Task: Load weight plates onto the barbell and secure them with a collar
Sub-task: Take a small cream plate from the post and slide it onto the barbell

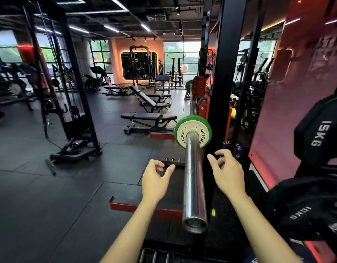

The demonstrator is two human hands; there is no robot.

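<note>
Flanking smooth chrome barbell sleeve point(193, 179), green-rimmed round plate point(192, 131): two empty hands

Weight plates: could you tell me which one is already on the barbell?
The green-rimmed plate; the black 15KG plate and 10KG plate sit off the barbell.

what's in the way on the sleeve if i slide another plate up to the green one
Nothing visible: the barbell sleeve is bare from its open end up to the green plate. Both hands, left and right, flank it without touching.
</note>
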